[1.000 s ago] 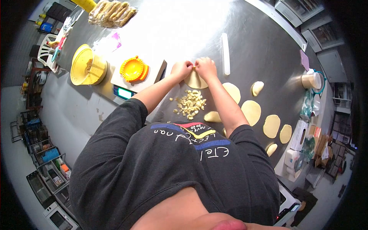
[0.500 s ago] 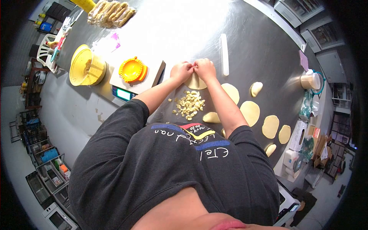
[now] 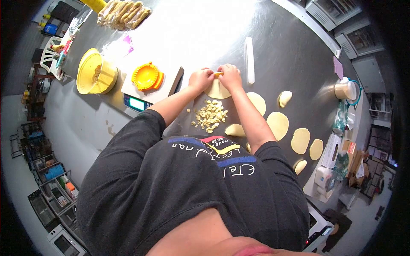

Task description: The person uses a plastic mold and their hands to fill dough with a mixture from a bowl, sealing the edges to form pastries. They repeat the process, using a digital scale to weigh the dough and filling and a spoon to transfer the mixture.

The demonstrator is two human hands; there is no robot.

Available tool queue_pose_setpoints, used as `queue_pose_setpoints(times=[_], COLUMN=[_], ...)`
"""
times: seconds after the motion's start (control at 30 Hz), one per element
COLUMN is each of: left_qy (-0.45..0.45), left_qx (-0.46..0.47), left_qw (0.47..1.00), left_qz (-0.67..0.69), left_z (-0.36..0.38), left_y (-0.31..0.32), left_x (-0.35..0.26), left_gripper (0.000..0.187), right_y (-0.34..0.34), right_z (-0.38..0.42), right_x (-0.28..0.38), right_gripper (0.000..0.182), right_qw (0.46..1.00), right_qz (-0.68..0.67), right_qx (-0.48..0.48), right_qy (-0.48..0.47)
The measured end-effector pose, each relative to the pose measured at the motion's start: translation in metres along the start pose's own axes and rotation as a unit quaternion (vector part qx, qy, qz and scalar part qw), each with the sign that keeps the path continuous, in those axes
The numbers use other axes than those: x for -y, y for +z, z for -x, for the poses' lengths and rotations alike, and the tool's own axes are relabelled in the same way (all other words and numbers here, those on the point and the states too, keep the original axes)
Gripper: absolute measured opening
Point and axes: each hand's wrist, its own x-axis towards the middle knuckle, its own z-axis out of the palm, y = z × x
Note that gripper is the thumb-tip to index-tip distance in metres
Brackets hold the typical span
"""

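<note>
My left hand and my right hand are close together, fingers pinched at the far edge of a pale, flat dough round. A short yellowish strip shows between the fingertips; I cannot make out whether it is the dough's edge or a separate piece. Just nearer to me lies a loose heap of small pale yellow chopped pieces. A folded dough piece rests beside the heap, and another flat round is partly behind my right forearm.
More dough rounds and a folded piece lie to the right. A white rolling pin is beyond my right hand. At left, an orange dumpling mould sits on a scale, near a yellow tub.
My hands have moved slightly apart, and a yellowish strip now shows between the fingertips. The dough round stays in about the same place.
</note>
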Motion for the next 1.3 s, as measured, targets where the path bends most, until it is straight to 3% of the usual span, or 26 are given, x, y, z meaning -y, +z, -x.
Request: queue_pose_setpoints(times=[0.07, 0.17, 0.27, 0.4, 0.47, 0.53, 0.63, 0.93, 1.0, 1.03, 1.07, 1.13, 1.17, 1.2, 1.23, 1.27, 1.3], left_qy=[-0.016, 0.080, 0.071, 0.098, -0.038, -0.024, -0.014, -0.049, -0.021, -0.031, -0.118, -0.258, -0.229, -0.195, -0.059, -0.113, -0.118], left_qx=[0.018, -0.044, -0.013, -0.007, 0.079, 0.080, 0.083, 0.123, 0.059, 0.030, -0.011, 0.037, 0.130, 0.220, 0.248, 0.199, 0.187], left_qw=[1.000, 0.993, 0.994, 0.994, 0.996, 0.995, 0.992, 0.947, 0.882, 0.861, 0.797, 0.589, 0.507, 0.418, 0.330, 0.282, 0.348], left_qz=[0.005, -0.069, -0.078, -0.054, 0.031, 0.050, 0.091, 0.294, 0.466, 0.507, 0.592, 0.765, 0.820, 0.859, 0.909, 0.932, 0.911], left_z=[0.004, 0.008, 0.007, 0.005, 0.011, 0.016, 0.022, 0.039, 0.047, 0.054, 0.060, 0.068, 0.074, 0.079, 0.080, 0.087, 0.095], left_y=[-0.003, -0.004, -0.008, -0.011, -0.016, -0.016, -0.022, -0.057, -0.075, -0.091, -0.106, -0.139, -0.148, -0.158, -0.160, -0.165, -0.175], left_x=[-0.004, 0.005, 0.006, 0.003, -0.007, -0.007, -0.010, -0.017, -0.024, -0.030, -0.039, -0.046, -0.038, -0.028, -0.015, 0.001, 0.002], left_gripper=[0.024, 0.022, 0.022, 0.023, 0.026, 0.028, 0.030, 0.027, 0.037, 0.053, 0.064, 0.068, 0.068, 0.071, 0.078, 0.078, 0.075], right_y=[-0.004, -0.006, -0.008, -0.019, -0.028, -0.033, -0.042, -0.100, -0.126, -0.137, -0.145, -0.154, -0.151, -0.161, -0.155, -0.144, -0.137], right_z=[0.003, 0.000, -0.003, -0.002, 0.002, 0.004, 0.009, 0.018, 0.013, 0.012, 0.012, 0.016, 0.020, 0.024, 0.035, 0.046, 0.055], right_x=[-0.002, -0.008, -0.012, -0.009, -0.005, -0.004, 0.000, 0.054, 0.086, 0.104, 0.122, 0.155, 0.168, 0.184, 0.189, 0.191, 0.194], right_gripper=[0.009, 0.009, 0.011, 0.013, 0.014, 0.015, 0.019, 0.022, 0.020, 0.019, 0.019, 0.016, 0.014, 0.017, 0.024, 0.030, 0.030], right_qw=[0.999, 0.998, 0.998, 0.979, 0.970, 0.945, 0.964, 0.976, 0.977, 0.978, 0.979, 0.973, 0.971, 0.971, 0.969, 0.951, 0.949], right_qz=[0.027, 0.015, -0.021, -0.128, -0.158, -0.232, -0.191, -0.186, -0.187, -0.191, -0.190, -0.228, -0.213, -0.181, -0.115, -0.048, -0.051], right_qx=[0.026, 0.046, 0.064, 0.133, 0.149, 0.183, 0.160, 0.092, 0.077, 0.064, 0.064, 0.003, -0.002, 0.102, 0.047, -0.009, -0.008], right_qy=[0.030, 0.034, 0.008, 0.081, 0.111, 0.142, 0.093, 0.073, 0.062, 0.053, 0.048, -0.045, -0.110, -0.115, -0.212, -0.304, -0.312])
